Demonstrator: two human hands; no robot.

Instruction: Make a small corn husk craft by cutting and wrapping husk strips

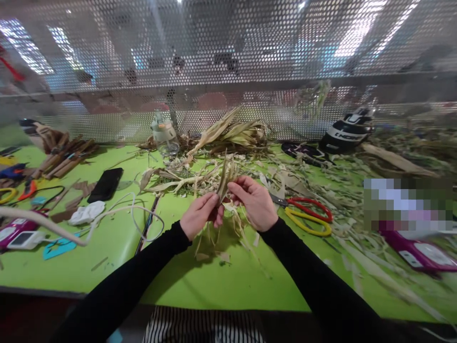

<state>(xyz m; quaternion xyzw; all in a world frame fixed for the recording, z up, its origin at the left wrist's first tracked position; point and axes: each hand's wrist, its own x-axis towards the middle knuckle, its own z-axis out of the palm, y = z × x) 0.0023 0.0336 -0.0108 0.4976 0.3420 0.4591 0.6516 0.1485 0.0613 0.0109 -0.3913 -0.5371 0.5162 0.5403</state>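
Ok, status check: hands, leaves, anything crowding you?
Left hand and right hand both gripping dried leaf strips. Strips point upward above green table. Scissors close beside right hand; loose scraps beyond.

The slim bundle of dried leaf strips (223, 182) was brownish green, with narrow, pointed tips. It stood nearly upright, pinched by the left hand (200, 213) and right hand (255, 202).
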